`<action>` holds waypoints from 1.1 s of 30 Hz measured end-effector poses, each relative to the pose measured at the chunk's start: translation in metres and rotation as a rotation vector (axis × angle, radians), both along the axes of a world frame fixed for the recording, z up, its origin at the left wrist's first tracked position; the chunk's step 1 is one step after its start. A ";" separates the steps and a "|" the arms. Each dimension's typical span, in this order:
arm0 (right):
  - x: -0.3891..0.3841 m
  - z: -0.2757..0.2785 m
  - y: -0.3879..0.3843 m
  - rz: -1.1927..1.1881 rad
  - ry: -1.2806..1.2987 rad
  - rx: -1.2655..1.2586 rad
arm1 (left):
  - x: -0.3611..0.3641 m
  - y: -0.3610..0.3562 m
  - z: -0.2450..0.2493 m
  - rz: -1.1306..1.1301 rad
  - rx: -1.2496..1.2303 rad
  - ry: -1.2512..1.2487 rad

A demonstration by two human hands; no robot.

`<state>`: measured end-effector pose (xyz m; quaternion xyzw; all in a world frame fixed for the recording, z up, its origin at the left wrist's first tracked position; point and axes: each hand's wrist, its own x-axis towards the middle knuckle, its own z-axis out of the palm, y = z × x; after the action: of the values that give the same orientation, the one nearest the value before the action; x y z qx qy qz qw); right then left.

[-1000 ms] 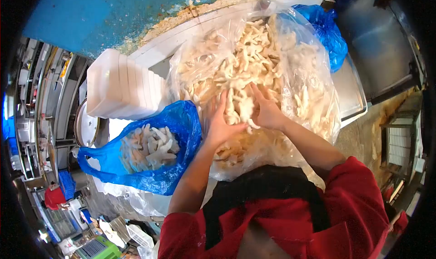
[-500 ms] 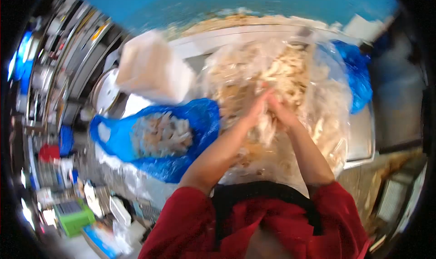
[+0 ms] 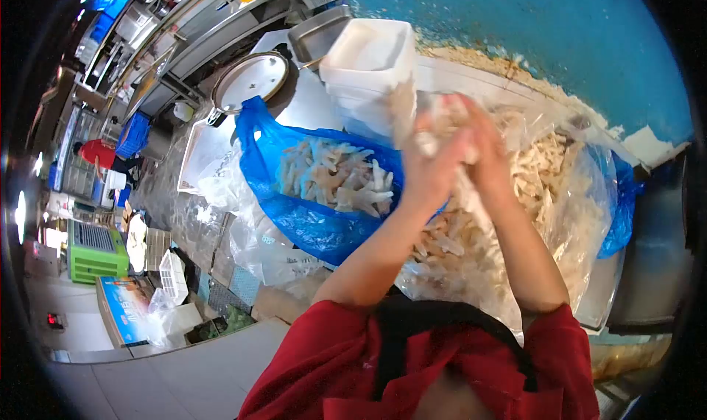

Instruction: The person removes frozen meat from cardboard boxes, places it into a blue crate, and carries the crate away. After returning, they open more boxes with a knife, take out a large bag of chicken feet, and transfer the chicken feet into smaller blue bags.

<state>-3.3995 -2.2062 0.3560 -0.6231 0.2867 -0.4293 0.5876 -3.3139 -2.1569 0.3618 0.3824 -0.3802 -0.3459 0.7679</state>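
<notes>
Both hands are raised together with a clump of pale chicken feet point(image 3: 448, 116) between them. My left hand point(image 3: 433, 168) presses in from the left and my right hand point(image 3: 486, 151) from the right, both smeared by motion. A few pale pieces hang below the palms. Underneath lies a large clear plastic bag point(image 3: 582, 199) spread open, full of chicken feet point(image 3: 541, 173). To the left, a blue plastic bag point(image 3: 309, 232) lies open around a smaller heap of chicken feet point(image 3: 335, 173).
White plastic tubs point(image 3: 368, 66) stand behind the blue bag, close to my left hand. A round lid point(image 3: 252, 81) and a metal pan point(image 3: 319, 33) are farther left. A blue wall point(image 3: 545, 37) bounds the back. Another person point(image 3: 99, 155) is far off at left.
My hands have risen out of the heap in the clear bag with chicken feet between them. The camera view has turned, so the blue bag and tubs now appear farther right.
</notes>
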 end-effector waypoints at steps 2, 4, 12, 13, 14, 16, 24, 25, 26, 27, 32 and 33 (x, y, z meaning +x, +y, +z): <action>0.045 0.015 0.009 0.294 -0.117 0.196 | 0.037 0.022 -0.001 0.183 -0.001 0.090; 0.097 -0.011 0.013 0.522 -0.178 0.233 | 0.090 0.049 -0.009 0.626 0.408 -0.573; 0.147 -0.083 0.067 0.379 0.192 -0.178 | 0.210 0.079 -0.117 0.777 0.521 -0.083; 0.131 -0.077 0.066 0.342 0.245 -0.346 | 0.205 0.081 -0.116 0.812 0.649 -0.102; 0.114 -0.071 0.065 0.306 0.300 -0.515 | 0.206 0.084 -0.120 0.789 0.656 -0.102; 0.061 -0.064 0.055 0.176 0.122 -0.514 | 0.210 0.088 -0.123 0.964 0.820 -1.238; -0.180 -0.141 -0.049 -0.339 1.029 -0.246 | 0.019 0.044 -0.044 0.187 0.338 -0.757; -0.197 -0.183 -0.073 -0.284 0.736 -0.020 | -0.004 0.034 -0.069 -0.002 0.323 -0.769; -0.199 -0.190 -0.086 -0.245 0.580 0.086 | -0.022 0.023 -0.077 -0.146 0.347 -1.062; -0.201 -0.197 -0.100 -0.212 0.426 0.194 | -0.039 0.016 -0.103 -0.109 0.465 -1.257; -0.167 -0.137 -0.126 0.171 1.295 -0.165 | -0.047 -0.028 -0.123 -0.230 1.007 -1.347; -0.164 -0.137 -0.132 0.287 1.370 -0.025 | -0.043 -0.036 -0.130 -0.238 1.018 -1.356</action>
<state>-3.5637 -2.3382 0.2190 -0.7920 0.5023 0.1387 0.3182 -3.3571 -2.1932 0.2316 0.7625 -0.5932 -0.2491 0.0677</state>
